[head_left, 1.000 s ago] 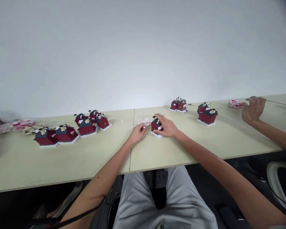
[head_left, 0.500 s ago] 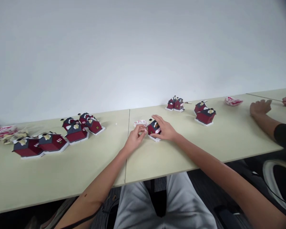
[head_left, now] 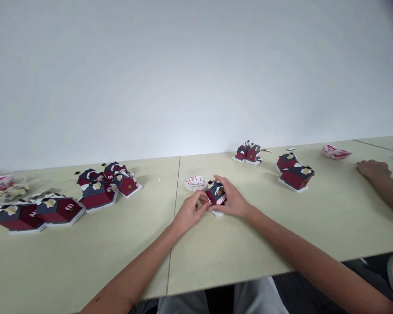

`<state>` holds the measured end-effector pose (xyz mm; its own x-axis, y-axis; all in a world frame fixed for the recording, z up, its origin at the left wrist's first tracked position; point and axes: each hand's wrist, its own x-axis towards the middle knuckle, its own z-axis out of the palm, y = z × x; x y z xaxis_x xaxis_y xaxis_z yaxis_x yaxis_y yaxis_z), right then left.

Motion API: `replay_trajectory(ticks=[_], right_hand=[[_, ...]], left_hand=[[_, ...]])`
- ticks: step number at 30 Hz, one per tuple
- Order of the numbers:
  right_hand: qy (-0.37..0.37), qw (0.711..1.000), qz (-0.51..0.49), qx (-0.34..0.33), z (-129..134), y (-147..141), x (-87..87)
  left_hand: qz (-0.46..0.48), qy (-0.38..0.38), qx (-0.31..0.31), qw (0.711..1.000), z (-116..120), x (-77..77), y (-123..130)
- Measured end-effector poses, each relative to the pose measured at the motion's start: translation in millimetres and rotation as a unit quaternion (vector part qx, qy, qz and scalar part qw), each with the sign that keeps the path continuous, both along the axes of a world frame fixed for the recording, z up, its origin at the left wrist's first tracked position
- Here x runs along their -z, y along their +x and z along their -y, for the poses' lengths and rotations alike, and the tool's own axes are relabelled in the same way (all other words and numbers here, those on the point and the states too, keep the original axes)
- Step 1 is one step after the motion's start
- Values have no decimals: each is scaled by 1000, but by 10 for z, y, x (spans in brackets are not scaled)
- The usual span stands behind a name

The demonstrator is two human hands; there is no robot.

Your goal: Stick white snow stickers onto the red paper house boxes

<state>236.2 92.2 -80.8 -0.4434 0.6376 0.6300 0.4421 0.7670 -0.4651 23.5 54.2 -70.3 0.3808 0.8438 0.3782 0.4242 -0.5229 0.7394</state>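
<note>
Left hand point(head_left: 190, 211) and right hand point(head_left: 232, 200) grasped the red paper house point(head_left: 216, 194) from both sides — red-and-white paper rosette point(head_left: 195, 183) just beside.

The small red paper house point(head_left: 217, 194), dark-roofed (candy-striped trim), sits on a white base.

A dark-red paper house point(head_left: 216, 194) has a navy roof and red-and-white stripes; the round paper disc point(head_left: 195, 183) swirls red and white.
</note>
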Motion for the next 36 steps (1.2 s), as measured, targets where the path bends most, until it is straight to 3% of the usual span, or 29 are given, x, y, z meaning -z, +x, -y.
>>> replay_trajectory(ticks=[16,36], right_hand=[[-5,999,-8,32,141,-138,-50],[-13,1000,-26,2,143,-160,-38]], left_hand=[[30,-26,-19,999,38,-14,-59],[56,-78,-25,995,-6,-13,-92]])
